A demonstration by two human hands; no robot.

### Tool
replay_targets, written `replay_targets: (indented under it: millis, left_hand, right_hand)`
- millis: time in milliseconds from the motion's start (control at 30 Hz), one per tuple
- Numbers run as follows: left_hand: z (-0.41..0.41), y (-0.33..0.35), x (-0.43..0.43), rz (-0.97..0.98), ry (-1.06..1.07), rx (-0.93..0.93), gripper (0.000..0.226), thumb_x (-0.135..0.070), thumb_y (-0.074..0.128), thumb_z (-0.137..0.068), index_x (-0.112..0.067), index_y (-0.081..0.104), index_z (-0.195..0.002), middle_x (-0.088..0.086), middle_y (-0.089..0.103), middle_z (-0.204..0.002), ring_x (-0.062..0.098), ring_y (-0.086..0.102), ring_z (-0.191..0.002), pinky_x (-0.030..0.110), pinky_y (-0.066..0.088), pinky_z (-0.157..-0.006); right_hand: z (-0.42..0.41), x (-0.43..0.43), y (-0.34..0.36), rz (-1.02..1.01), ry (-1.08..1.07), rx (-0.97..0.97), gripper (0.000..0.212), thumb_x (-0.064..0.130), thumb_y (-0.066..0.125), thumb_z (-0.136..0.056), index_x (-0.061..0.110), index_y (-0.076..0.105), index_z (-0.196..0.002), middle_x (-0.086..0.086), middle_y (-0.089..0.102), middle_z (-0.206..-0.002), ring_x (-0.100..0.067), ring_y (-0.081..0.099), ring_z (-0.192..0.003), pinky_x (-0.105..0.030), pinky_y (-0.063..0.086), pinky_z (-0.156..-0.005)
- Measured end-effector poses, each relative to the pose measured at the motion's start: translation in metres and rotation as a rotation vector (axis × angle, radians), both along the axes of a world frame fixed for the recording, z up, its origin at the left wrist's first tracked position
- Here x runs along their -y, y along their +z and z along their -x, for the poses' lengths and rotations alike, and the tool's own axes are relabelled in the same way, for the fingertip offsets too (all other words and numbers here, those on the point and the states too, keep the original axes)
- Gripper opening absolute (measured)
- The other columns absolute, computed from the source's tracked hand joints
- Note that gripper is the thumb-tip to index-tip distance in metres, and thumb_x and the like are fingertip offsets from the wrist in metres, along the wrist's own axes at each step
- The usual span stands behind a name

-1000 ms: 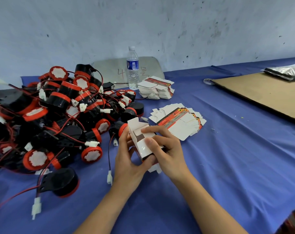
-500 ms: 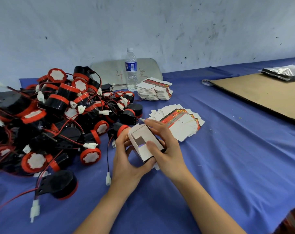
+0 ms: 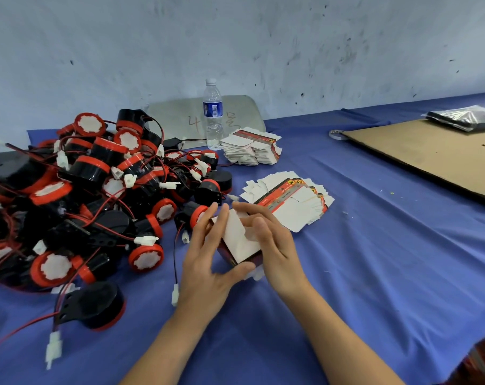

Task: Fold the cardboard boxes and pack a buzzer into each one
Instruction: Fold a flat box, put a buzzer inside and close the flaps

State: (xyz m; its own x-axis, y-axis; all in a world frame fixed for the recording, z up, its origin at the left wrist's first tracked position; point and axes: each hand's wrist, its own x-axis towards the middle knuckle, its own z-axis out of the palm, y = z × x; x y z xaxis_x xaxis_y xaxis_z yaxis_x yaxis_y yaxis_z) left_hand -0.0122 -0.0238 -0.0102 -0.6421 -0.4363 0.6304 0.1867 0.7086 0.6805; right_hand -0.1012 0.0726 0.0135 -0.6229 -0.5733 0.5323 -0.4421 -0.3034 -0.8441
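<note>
both hands are around one small box (image 3: 241, 245), held up a little over the blue cloth (image 3: 374, 273). the left hand (image 3: 205, 268) holds it from the side, with its thumb hooked under the low corner and its fingers lying up the left wall. the right hand (image 3: 277, 245) wraps the other side, with fingers bent over the far top edge and the thumb pushing on a white flap (image 3: 234, 230). so both hands are gripping the box, and neither one has let go.

i think the step is folding: one end of the box is being shut. no buzzer is in the hands, so packing has not come yet. i cannot tell if the flap is tucked all the way in.

the box is tilted. its long way runs from the low corner by the left thumb up and away to the fingertips. the white flap side faces up at the person. a dark red wall shows just under it, on the left hand's side.

next, i think the flap needs a firm push in. then one hand must come free to reach for a buzzer. the pile of buzzers (image 3: 96, 190) lies just past the left fingers. the flat boxes (image 3: 291, 201) lie just beyond the right fingers, on the cloth.
</note>
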Motion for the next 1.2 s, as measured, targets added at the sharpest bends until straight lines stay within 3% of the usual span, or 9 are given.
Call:
replay_targets:
  millis: [133,300,433,500,567,667,900,1033,1200]
  left_hand:
    - [-0.003,0.006,-0.006,-0.052,-0.042,0.001,0.06,-0.071,0.043,-0.087,-0.033,0.049,-0.133,0.002,0.029,-0.155,0.002,0.028,-0.141,0.011,0.031,-0.105]
    - [-0.005,0.007,-0.014,-0.333,-0.063,-0.048,0.02,-0.031,0.06,-0.091,-0.04,0.067,-0.107,-0.017,0.028,-0.155,0.003,0.025,-0.143,0.035,0.033,-0.113]
    - [-0.004,0.01,-0.015,-0.599,-0.129,-0.122,0.057,-0.004,0.063,-0.09,-0.035,0.045,-0.134,-0.016,0.037,-0.148,-0.003,0.042,-0.132,0.018,0.044,-0.1]
    - [-0.003,0.01,-0.013,-0.635,-0.132,-0.128,0.069,0.001,0.06,-0.09,-0.03,0.031,-0.145,-0.009,0.04,-0.146,0.002,0.045,-0.13,0.013,0.046,-0.093]
    - [-0.001,0.009,-0.014,-0.652,-0.127,-0.095,0.071,-0.011,0.063,-0.088,-0.034,0.028,-0.146,-0.003,0.04,-0.149,0.008,0.043,-0.134,0.019,0.045,-0.101]
    - [0.002,0.009,-0.016,-0.72,-0.119,-0.065,0.076,-0.03,0.076,-0.08,-0.042,0.031,-0.141,-0.003,0.041,-0.15,0.01,0.045,-0.133,0.031,0.044,-0.106]
    - [0.005,0.005,-0.017,-0.99,-0.188,-0.084,0.066,-0.025,0.073,-0.077,-0.027,0.045,-0.137,0.003,0.066,-0.123,0.017,0.064,-0.111,0.033,0.054,-0.086]
    - [0.005,0.007,-0.017,-1.292,-0.249,-0.135,0.057,-0.025,0.064,-0.076,-0.014,0.053,-0.131,0.014,0.068,-0.116,0.025,0.067,-0.105,0.032,0.057,-0.081]
    - [0.003,0.008,-0.016,-1.288,-0.295,-0.087,0.043,-0.028,0.064,-0.077,-0.012,0.064,-0.117,0.011,0.071,-0.109,0.018,0.068,-0.1,0.024,0.057,-0.075]
  right_hand:
    - [0.0,-0.002,-0.002,0.044,0.012,0.016,0.027,0.034,0.041,-0.096,0.02,0.064,-0.099,0.004,0.061,-0.125,-0.021,0.055,-0.121,-0.026,0.042,-0.097]
    - [-0.003,-0.004,-0.006,0.018,0.06,0.041,0.048,0.007,0.054,-0.086,0.017,0.044,-0.131,0.008,0.055,-0.131,-0.014,0.051,-0.126,-0.024,0.043,-0.099]
    - [-0.004,0.0,-0.006,-0.103,0.01,0.105,0.054,0.03,0.057,-0.085,0.036,0.04,-0.136,0.018,0.045,-0.142,-0.001,0.041,-0.133,-0.025,0.036,-0.109]
    - [-0.004,0.001,-0.006,-0.147,0.027,0.195,0.051,0.038,0.056,-0.083,0.046,0.041,-0.132,0.02,0.048,-0.136,-0.003,0.055,-0.119,-0.024,0.046,-0.098]
    - [-0.003,0.001,-0.007,-0.155,0.022,0.173,0.046,0.035,0.055,-0.084,0.042,0.048,-0.129,0.018,0.059,-0.12,-0.011,0.065,-0.099,-0.029,0.055,-0.076]
    - [-0.003,0.0,-0.006,-0.087,-0.062,0.045,0.041,0.022,0.053,-0.085,0.037,0.055,-0.123,0.015,0.065,-0.109,-0.011,0.063,-0.101,-0.02,0.053,-0.065]
    - [-0.003,0.0,-0.009,-0.076,-0.06,0.006,0.041,0.017,0.054,-0.085,0.032,0.055,-0.123,0.008,0.066,-0.11,-0.012,0.062,-0.104,-0.032,0.052,-0.087]
    - [-0.009,0.002,-0.013,-0.072,-0.088,-0.123,0.044,0.008,0.055,-0.087,0.037,0.054,-0.119,0.01,0.067,-0.11,-0.011,0.064,-0.104,-0.021,0.049,-0.087]
    - [-0.01,0.004,-0.018,-0.061,-0.183,-0.256,0.045,0.011,0.054,-0.093,0.037,0.051,-0.129,0.017,0.062,-0.116,-0.013,0.06,-0.108,-0.034,0.049,-0.091]
